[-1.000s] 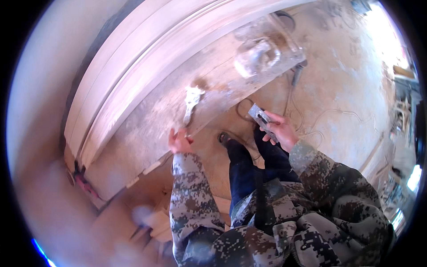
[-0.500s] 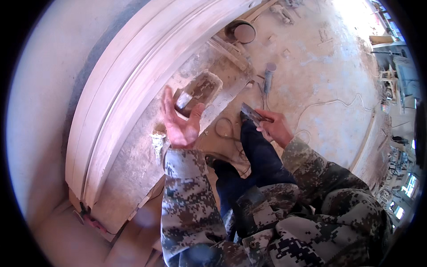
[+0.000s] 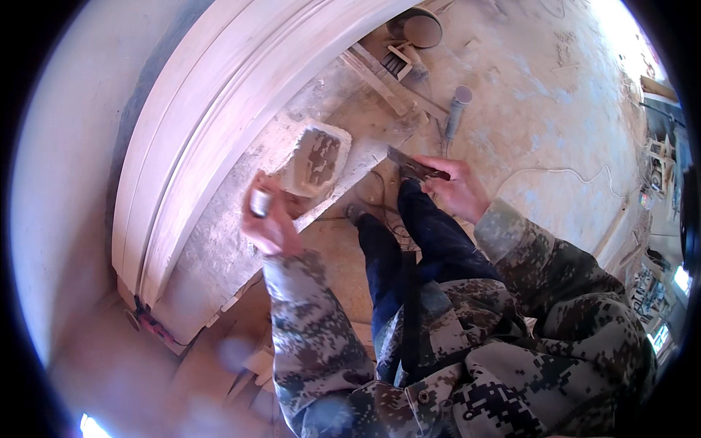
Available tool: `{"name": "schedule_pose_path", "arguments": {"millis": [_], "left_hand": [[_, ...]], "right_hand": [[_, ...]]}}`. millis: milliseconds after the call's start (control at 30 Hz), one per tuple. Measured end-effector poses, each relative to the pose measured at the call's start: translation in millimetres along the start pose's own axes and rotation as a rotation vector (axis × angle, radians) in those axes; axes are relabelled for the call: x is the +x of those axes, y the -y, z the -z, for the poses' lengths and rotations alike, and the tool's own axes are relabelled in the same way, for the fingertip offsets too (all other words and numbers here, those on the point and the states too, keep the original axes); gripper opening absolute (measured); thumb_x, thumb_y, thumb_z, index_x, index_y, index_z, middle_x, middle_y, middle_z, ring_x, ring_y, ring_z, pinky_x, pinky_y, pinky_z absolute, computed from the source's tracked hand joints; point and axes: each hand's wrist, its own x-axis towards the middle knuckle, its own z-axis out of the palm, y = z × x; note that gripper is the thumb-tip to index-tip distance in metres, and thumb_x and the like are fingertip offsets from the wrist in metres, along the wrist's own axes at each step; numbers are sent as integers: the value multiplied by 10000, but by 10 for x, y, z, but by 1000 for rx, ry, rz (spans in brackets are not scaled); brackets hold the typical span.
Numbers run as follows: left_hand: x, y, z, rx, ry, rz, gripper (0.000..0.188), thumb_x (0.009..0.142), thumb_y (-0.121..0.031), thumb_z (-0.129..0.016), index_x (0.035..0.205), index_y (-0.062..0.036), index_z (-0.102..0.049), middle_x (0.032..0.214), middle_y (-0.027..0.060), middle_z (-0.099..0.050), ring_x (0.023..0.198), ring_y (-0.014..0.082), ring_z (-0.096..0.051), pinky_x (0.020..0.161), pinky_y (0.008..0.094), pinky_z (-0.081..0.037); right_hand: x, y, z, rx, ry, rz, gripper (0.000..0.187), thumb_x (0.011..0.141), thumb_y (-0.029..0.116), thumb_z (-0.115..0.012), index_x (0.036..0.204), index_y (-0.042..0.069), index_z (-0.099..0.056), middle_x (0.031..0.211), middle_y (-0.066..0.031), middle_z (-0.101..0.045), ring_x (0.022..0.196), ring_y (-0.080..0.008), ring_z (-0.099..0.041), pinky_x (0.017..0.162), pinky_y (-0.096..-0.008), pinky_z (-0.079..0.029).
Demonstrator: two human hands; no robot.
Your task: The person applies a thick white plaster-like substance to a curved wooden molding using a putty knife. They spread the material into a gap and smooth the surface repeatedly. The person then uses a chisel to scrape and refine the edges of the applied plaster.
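Note:
My left hand (image 3: 276, 232) is over the bench, its fingers curled around a small whitish cylinder (image 3: 261, 203) whose kind I cannot make out. Beside that hand lies a rough-edged tub (image 3: 342, 162), crusted with pale material and holding brownish residue. My right hand (image 3: 464, 190) grips a putty knife (image 3: 412, 165) with a flat grey blade. The blade points left toward the bench edge, above my dark-trousered legs. The white-crusted object seen earlier near my left wrist does not show clearly now.
A long curved whitish moulding (image 3: 219, 95) runs along the far side of the dusty bench (image 3: 212, 241). A corded power tool with a round disc (image 3: 457, 109) stands on the floor. A red tool (image 3: 155, 327) rests near the bench's left end, and wood offcuts (image 3: 259, 365) lie below.
My left hand has moved left and away from the tub, its spread fingers now closed around the whitish cylinder. The putty knife stays in my right hand. The whole view has shifted slightly.

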Motion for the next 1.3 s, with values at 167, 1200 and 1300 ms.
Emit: {"name": "schedule_pose_path", "arguments": {"millis": [167, 1200, 1300], "left_hand": [[810, 153, 244, -185, 81, 373, 348, 969, -352, -707, 1006, -6, -701, 864, 88, -701, 711, 200, -668, 595, 333, -522], [205, 1017, -380, 299, -408, 330, 1009, 794, -326, -738, 1547, 114, -231, 1534, 364, -341, 1422, 484, -354, 1214, 517, -313], [209, 993, -370, 314, -406, 358, 1006, 792, -326, -740, 1549, 105, -238, 1529, 363, -347, 1417, 481, -364, 1214, 518, -313]], "right_hand": [[-7, 11, -433, -113, -159, 296, 486, 858, -88, -583, 1325, 22, -668, 1207, -158, -700, 1049, -231, -684, 906, -337, -532], [-86, 628, -1455, -1167, -146, 745, 542, 709, 0, -687, 1247, 58, -656, 1206, -166, -557, 954, -351, -597, 731, -426, -537], [5, 594, -1286, -1194, -103, 859, 550, 708, 14, -691, 1256, 37, -652, 1175, -164, -565, 948, -358, -603, 734, -418, -546]]}}
